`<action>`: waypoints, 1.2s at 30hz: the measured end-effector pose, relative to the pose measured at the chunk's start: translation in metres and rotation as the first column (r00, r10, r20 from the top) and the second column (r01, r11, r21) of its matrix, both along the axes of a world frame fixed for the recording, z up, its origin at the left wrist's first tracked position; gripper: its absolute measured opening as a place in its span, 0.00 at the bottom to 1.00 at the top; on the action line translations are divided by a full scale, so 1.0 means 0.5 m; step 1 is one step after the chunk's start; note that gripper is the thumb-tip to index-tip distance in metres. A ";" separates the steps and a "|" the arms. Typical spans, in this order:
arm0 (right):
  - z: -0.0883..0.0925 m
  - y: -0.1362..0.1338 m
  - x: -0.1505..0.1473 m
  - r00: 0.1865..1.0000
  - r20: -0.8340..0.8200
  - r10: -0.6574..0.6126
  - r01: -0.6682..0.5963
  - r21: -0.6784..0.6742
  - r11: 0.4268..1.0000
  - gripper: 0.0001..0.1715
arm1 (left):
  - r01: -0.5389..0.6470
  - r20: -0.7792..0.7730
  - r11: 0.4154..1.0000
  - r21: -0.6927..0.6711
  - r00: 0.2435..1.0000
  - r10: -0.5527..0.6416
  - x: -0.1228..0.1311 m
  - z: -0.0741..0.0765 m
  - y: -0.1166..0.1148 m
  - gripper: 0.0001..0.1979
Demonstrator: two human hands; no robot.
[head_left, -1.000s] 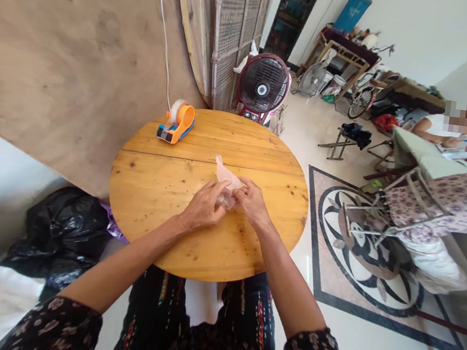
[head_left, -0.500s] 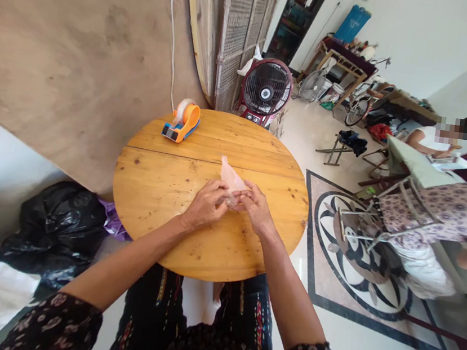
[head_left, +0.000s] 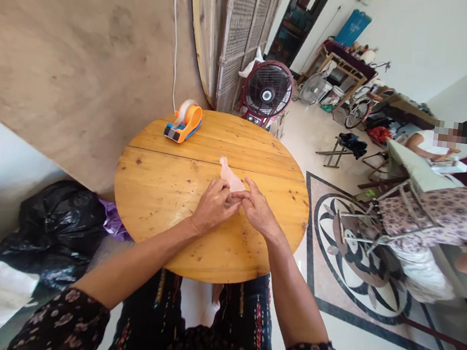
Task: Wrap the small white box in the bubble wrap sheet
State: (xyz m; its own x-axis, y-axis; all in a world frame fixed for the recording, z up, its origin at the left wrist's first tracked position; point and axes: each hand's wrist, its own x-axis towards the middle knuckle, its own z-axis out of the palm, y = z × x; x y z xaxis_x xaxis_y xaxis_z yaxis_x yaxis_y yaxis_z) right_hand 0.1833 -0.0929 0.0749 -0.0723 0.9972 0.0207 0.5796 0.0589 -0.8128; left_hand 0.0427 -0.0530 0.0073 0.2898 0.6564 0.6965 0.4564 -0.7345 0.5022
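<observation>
Thin pink sheet (head_left: 229, 175), mid-desk (head_left: 163, 189) and pinched at its near side by my left fingers (head_left: 217, 185), could tear if tugged unevenly, though what my right fingers (head_left: 253, 189) grip I cannot tell.

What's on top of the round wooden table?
A tape dispenser and a pink sheet. The left hand and right hand cover the pink sheet's near end, so that part's hidden.

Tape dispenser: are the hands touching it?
No, the tape dispenser sits across the table, away from the left hand and right hand, both at the pink sheet.
</observation>
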 end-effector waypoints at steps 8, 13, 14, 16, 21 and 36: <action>-0.002 -0.006 -0.011 0.998 0.063 -0.001 -0.001 0.042 0.999 0.39 | -0.015 0.026 0.997 -0.070 1.000 0.017 -0.001 0.006 0.001 0.08; -0.015 -0.012 -0.008 0.998 0.057 -0.023 0.018 0.090 0.996 0.38 | 0.026 0.032 0.996 -0.090 0.999 -0.023 -0.004 0.008 -0.003 0.07; -0.017 -0.013 -0.005 0.998 0.053 -0.019 0.014 0.097 0.995 0.37 | 0.036 0.018 0.996 -0.085 0.999 -0.035 -0.005 0.007 -0.004 0.07; -0.022 -0.014 0.001 1.000 0.023 -0.005 0.003 0.100 0.995 0.36 | 0.042 0.001 0.997 -0.069 0.999 -0.042 -0.006 0.005 -0.005 0.05; -0.021 -0.013 0.010 0.988 0.037 -0.148 0.139 0.191 0.972 0.30 | 0.028 0.013 0.999 -0.019 1.000 -0.028 -0.007 -0.001 -0.004 0.05; 0.041 0.057 -0.005 0.782 0.614 -0.111 -0.033 0.218 0.975 0.30 | 0.047 0.015 0.999 -0.013 0.999 -0.047 -0.008 -0.004 0.005 0.05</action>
